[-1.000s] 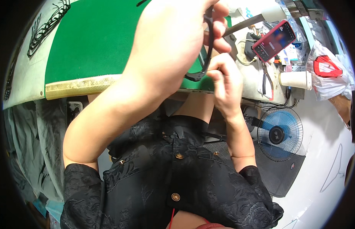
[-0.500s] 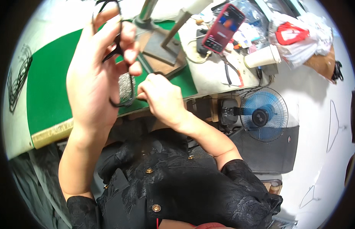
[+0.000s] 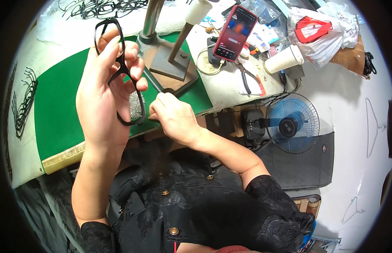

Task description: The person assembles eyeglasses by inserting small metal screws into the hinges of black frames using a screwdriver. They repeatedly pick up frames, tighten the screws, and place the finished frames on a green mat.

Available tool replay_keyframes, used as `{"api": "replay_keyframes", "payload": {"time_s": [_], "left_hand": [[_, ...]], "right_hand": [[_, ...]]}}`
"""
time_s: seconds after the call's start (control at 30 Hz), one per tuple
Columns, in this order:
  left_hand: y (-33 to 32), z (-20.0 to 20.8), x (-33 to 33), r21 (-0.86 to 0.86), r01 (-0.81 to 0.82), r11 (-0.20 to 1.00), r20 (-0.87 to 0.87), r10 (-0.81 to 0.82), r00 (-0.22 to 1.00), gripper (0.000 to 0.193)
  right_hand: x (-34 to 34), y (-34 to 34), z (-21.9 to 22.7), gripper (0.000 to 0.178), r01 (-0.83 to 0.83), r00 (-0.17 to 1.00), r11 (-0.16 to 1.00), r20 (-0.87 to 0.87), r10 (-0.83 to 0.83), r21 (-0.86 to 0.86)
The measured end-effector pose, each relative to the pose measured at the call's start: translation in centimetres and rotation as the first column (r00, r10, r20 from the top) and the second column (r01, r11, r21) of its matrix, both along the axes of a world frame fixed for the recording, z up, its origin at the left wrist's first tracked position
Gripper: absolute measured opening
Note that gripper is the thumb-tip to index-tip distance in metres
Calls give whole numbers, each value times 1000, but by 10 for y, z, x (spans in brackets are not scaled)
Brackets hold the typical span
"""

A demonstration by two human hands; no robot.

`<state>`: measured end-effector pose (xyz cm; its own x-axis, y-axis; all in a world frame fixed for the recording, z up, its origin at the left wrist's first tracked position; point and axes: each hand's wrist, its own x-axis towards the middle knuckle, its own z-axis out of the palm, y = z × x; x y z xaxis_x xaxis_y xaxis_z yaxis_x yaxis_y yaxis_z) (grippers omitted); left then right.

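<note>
My left hand is raised over the green mat and pinches a black eyeglass frame near its bridge. The frame stands upright, with no lenses that I can make out. Behind its lower rim, a pile of tiny silvery metal pieces shows on the mat. My right hand is by the mat's front edge, just right of that pile. Its fingers are curled together; whatever they hold, if anything, is hidden.
Beyond my right hand stands a metal post on a base. A red-cased phone, pliers and a white cup are at right. More black frames lie at the back, thin black pieces at left. A fan stands below.
The view has shifted, showing more of the table's back. The eyeglass frame has turned slightly and sits lower relative to the table. My right hand stays beside the metal pile.
</note>
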<state>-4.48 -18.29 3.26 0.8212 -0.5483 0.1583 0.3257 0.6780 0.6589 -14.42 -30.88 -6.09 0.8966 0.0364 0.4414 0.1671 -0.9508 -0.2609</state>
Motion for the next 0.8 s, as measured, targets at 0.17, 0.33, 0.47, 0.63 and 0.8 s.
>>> {"api": "replay_keyframes", "payload": {"time_s": [0.17,0.33,0.47,0.63,0.8], "left_hand": [[-4,0,3,-94,86,992,-108,-96,990,33],[-24,9,-16,-190,14,982,-270,-66,960,28],[-29,8,-25,-250,9,968,-351,-99,931,23],[-31,5,-26,-228,-30,973,-338,-51,940,24],[-34,6,-28,-213,-57,975,-368,-26,929,24]], "right_hand": [[5,-22,24,8,-125,991,823,24,134,554],[1,-25,73,17,-406,912,513,306,272,756],[-2,-16,65,26,-462,875,687,413,252,561],[-2,-10,72,21,-445,873,755,422,245,481],[-1,-11,73,19,-438,871,786,423,250,437]]}}
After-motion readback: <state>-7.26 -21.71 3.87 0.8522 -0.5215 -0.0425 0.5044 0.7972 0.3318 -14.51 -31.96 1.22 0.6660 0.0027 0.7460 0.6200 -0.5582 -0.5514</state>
